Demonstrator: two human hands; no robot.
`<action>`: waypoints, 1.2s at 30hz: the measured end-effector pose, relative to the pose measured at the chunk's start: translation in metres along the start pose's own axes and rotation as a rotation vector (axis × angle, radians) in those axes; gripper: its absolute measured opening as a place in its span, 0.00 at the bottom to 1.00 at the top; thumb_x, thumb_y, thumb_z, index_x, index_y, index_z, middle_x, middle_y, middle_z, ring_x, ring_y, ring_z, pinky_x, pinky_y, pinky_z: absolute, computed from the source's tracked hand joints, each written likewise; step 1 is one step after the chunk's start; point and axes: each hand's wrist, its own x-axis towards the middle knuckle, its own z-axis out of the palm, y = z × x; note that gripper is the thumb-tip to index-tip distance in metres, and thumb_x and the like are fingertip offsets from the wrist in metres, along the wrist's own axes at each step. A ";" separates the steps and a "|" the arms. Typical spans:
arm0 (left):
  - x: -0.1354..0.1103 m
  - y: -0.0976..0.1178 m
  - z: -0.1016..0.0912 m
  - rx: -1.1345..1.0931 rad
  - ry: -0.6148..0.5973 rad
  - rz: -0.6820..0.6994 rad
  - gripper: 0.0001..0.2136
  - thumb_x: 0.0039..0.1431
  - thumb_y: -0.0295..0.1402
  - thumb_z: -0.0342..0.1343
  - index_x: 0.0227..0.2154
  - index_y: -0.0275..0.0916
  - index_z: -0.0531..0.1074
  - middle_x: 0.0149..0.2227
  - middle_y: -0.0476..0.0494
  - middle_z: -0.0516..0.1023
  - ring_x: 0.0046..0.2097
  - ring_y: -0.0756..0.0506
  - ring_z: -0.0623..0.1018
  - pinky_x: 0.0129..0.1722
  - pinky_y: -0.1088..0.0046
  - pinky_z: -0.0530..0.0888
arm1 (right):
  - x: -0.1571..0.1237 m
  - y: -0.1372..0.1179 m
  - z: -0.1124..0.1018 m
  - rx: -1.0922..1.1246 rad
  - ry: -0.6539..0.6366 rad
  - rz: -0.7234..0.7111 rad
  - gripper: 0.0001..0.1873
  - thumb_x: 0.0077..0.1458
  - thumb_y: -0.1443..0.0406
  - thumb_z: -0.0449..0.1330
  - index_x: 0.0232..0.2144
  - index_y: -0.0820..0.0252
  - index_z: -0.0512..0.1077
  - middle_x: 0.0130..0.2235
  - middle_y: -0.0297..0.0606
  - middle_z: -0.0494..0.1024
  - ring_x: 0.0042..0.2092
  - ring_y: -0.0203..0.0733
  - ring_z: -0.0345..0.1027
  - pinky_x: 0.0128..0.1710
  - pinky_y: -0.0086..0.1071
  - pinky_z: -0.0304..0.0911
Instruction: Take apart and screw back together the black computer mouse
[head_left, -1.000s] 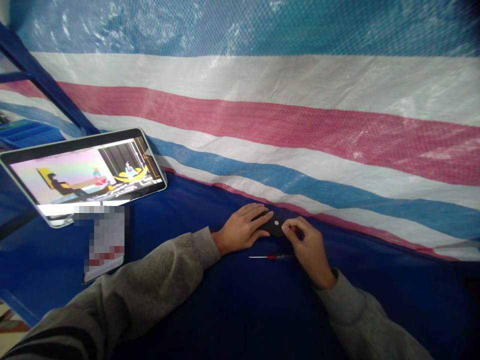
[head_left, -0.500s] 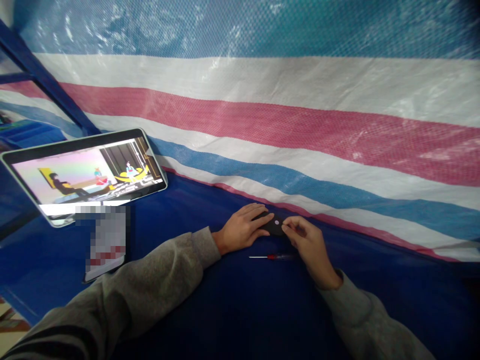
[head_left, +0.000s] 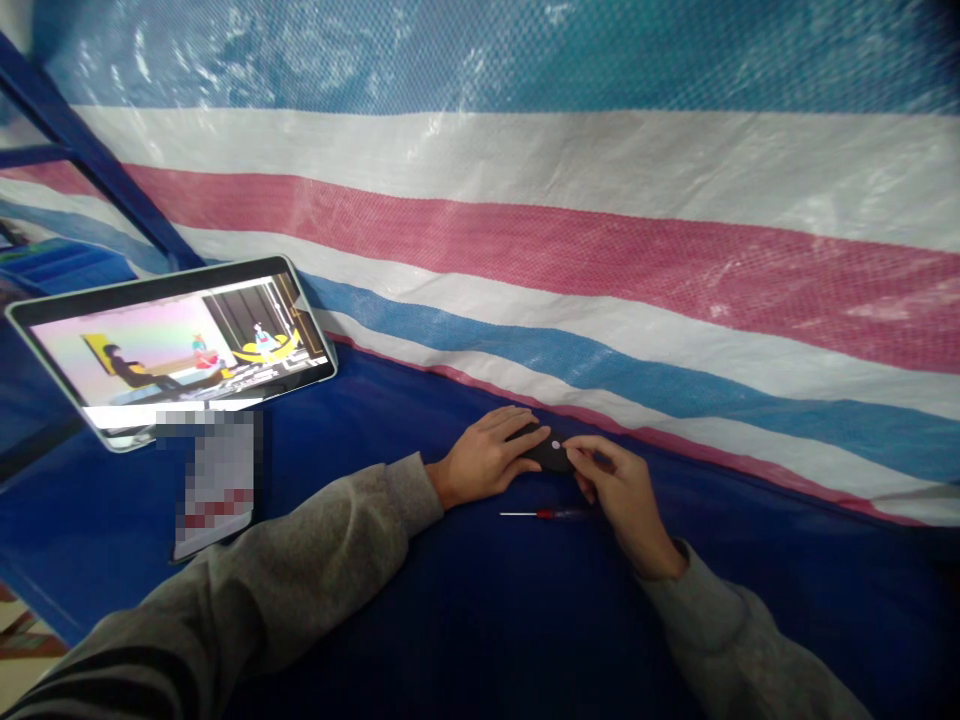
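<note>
A dark, flat, rounded object (head_left: pixel 553 458) with a small pale spot lies on the blue surface; its exact kind is unclear, and its left part is hidden. My left hand (head_left: pixel 491 455) holds it down from the left, fingers over its top and thumb at the near side. At its right end, my right hand (head_left: pixel 611 490) has thumb and forefinger pinched together close to the pale spot. Whatever is between those fingertips is too small to make out. Just below the object lies a screwdriver (head_left: pixel 545 514) with a thin metal shaft and a red collar, its handle end dark and see-through.
To the left, a tablet (head_left: pixel 311 378) leans at an angle with a bright picture on its screen. A blurred-out phone-like item (head_left: pixel 217 490) stands before it, near my left sleeve. Striped plastic sheeting (head_left: pixel 525 250) rises behind the blue tabletop (head_left: pixel 450 620).
My right hand's fingertips have shifted slightly, closer to the pale spot, and its lower fingers show a little more. My left hand and the screwdriver stay in place.
</note>
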 end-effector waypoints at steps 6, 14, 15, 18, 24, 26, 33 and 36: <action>0.000 0.001 0.000 0.021 0.014 0.021 0.21 0.67 0.43 0.48 0.57 0.36 0.66 0.55 0.36 0.72 0.60 0.40 0.69 0.61 0.56 0.68 | 0.001 -0.001 -0.001 0.013 -0.004 -0.016 0.15 0.46 0.55 0.65 0.31 0.61 0.73 0.17 0.26 0.64 0.17 0.30 0.55 0.16 0.26 0.50; 0.001 0.002 -0.003 0.046 0.036 0.054 0.20 0.68 0.41 0.48 0.57 0.35 0.66 0.56 0.37 0.72 0.62 0.39 0.67 0.62 0.56 0.67 | 0.006 0.002 -0.005 0.018 -0.019 0.054 0.19 0.45 0.53 0.65 0.35 0.60 0.71 0.19 0.25 0.63 0.18 0.32 0.54 0.16 0.27 0.49; 0.001 0.002 -0.003 0.044 0.038 0.048 0.20 0.68 0.41 0.48 0.57 0.36 0.66 0.56 0.37 0.72 0.62 0.40 0.67 0.62 0.56 0.67 | 0.007 0.001 -0.006 -0.033 -0.014 0.007 0.18 0.46 0.54 0.64 0.34 0.60 0.72 0.20 0.26 0.64 0.19 0.33 0.56 0.18 0.28 0.51; 0.000 0.001 -0.001 0.032 0.036 0.023 0.20 0.67 0.42 0.49 0.57 0.37 0.67 0.56 0.37 0.72 0.61 0.40 0.68 0.61 0.57 0.68 | 0.006 -0.012 -0.016 -0.377 0.006 -0.230 0.11 0.51 0.57 0.60 0.31 0.59 0.72 0.25 0.32 0.69 0.27 0.37 0.64 0.28 0.32 0.59; 0.000 0.001 -0.003 0.011 0.031 0.017 0.20 0.67 0.42 0.49 0.56 0.37 0.68 0.57 0.37 0.72 0.62 0.41 0.68 0.61 0.57 0.68 | -0.017 -0.040 -0.033 -1.092 -0.571 -0.319 0.09 0.45 0.67 0.66 0.32 0.55 0.72 0.34 0.34 0.74 0.34 0.42 0.70 0.33 0.33 0.59; 0.000 0.001 -0.004 0.008 0.034 0.026 0.19 0.67 0.42 0.49 0.55 0.38 0.69 0.58 0.38 0.72 0.62 0.41 0.68 0.60 0.57 0.68 | -0.022 -0.042 -0.034 -1.226 -0.588 -0.303 0.12 0.43 0.72 0.65 0.33 0.56 0.72 0.38 0.38 0.75 0.38 0.44 0.72 0.35 0.33 0.61; 0.000 -0.002 -0.001 -0.053 0.077 -0.018 0.18 0.67 0.43 0.50 0.51 0.39 0.73 0.55 0.39 0.74 0.59 0.42 0.72 0.58 0.59 0.71 | -0.012 -0.059 -0.043 -1.153 -0.612 -0.314 0.06 0.49 0.71 0.62 0.30 0.55 0.74 0.33 0.35 0.79 0.37 0.44 0.73 0.37 0.34 0.62; 0.000 -0.002 0.000 -0.047 0.077 -0.014 0.18 0.67 0.44 0.50 0.51 0.39 0.73 0.55 0.39 0.74 0.59 0.41 0.72 0.58 0.58 0.71 | -0.006 -0.091 -0.044 -0.981 -0.567 -0.421 0.03 0.53 0.65 0.61 0.32 0.53 0.76 0.33 0.34 0.79 0.35 0.42 0.73 0.36 0.33 0.63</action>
